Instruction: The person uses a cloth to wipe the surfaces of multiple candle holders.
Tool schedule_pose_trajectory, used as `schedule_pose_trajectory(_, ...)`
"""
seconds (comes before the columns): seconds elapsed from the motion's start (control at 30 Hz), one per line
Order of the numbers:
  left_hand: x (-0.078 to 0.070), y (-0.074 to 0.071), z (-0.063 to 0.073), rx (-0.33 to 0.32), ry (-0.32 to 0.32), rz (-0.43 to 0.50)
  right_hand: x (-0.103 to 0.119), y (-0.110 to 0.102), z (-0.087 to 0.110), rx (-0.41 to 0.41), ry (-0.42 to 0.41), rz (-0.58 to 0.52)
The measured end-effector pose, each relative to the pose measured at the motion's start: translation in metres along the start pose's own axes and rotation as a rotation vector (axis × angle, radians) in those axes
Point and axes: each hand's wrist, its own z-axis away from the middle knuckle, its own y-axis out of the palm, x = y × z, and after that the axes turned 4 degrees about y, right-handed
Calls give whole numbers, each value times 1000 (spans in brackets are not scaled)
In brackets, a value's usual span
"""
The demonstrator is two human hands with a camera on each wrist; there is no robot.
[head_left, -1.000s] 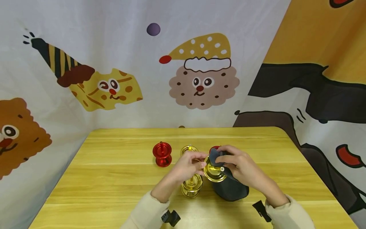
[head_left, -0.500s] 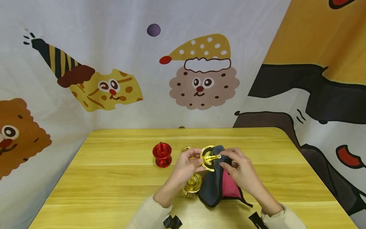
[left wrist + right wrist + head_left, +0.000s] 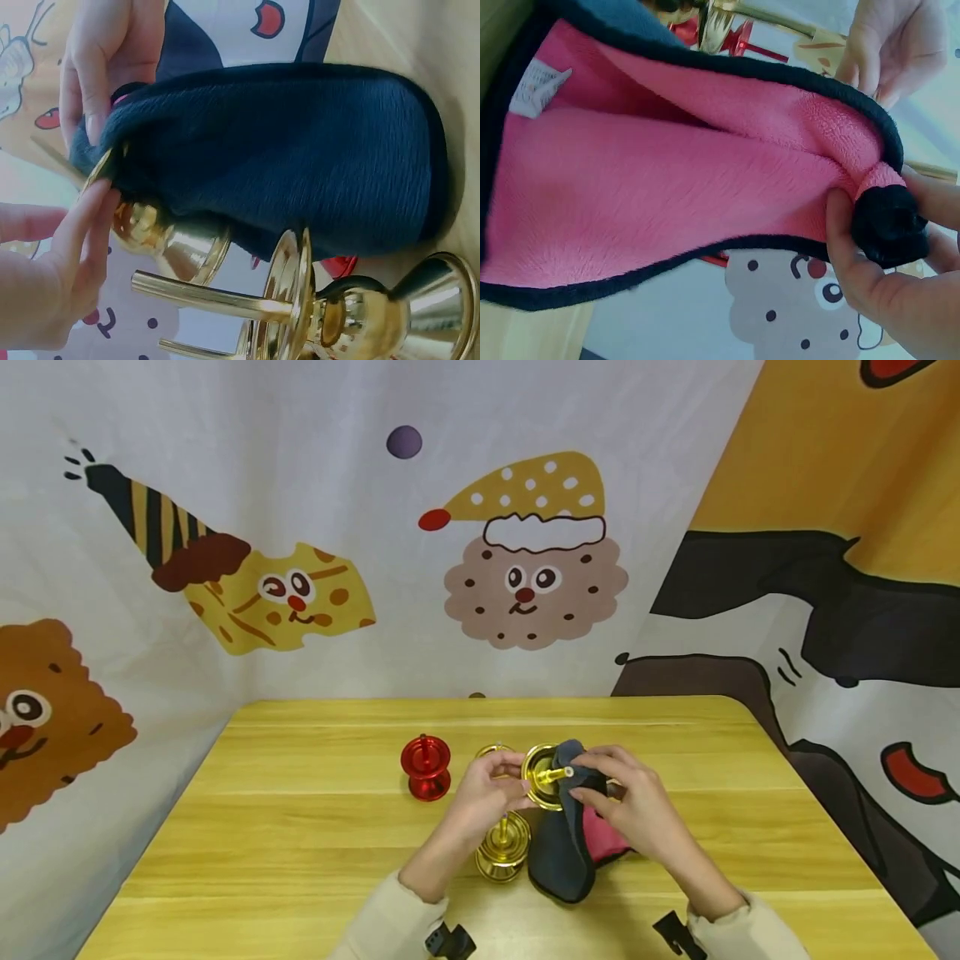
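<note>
My left hand (image 3: 491, 793) grips a gold candle holder (image 3: 540, 789) by its dish rim, lifted and tilted so its spike points right. In my right hand (image 3: 633, 797) is a cleaning cloth (image 3: 561, 860), dark grey on one face, pink (image 3: 652, 180) on the other. Fingers and thumb pinch a bunched end of it against the dish, while the rest hangs toward the table. Below the left hand stands a second gold candle holder (image 3: 502, 852). Another gold holder (image 3: 491, 750) is mostly hidden behind that hand.
A red candle holder (image 3: 426, 768) stands upright to the left on the wooden table (image 3: 300, 860). More red metal (image 3: 341, 266) shows behind the cloth in the left wrist view. A patterned curtain (image 3: 337, 460) hangs behind the table.
The held candle holder has risen and shifted slightly left, its spike turning more to the right. The cloth has swung left, uncovering its pink face. Over the last half second little has moved.
</note>
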Motion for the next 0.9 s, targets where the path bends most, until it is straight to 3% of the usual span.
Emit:
schedule_pose_trajectory(0.13,-1,1,1,20,-14,-57,2,1,2,-8,40,-43)
schedule_pose_trajectory(0.33,-9,1,-3,51,-39,-250,-1,-1,1,22,-17,-27)
schedule_pose_trajectory(0.43,-11,0,-4,52,-43,-292,-3,-1,-1,29,-45,-17)
schedule_pose_trajectory(0.57,-10,-1,-4,5,-56,-253,-3,0,0,5,-41,4)
schedule_pose_trajectory(0.73,-8,-1,-2,-65,-55,-103,2,5,3,-34,35,13)
schedule_pose_trajectory(0.9,-11,0,-2,-32,-54,-93,6,9,4,-82,60,8)
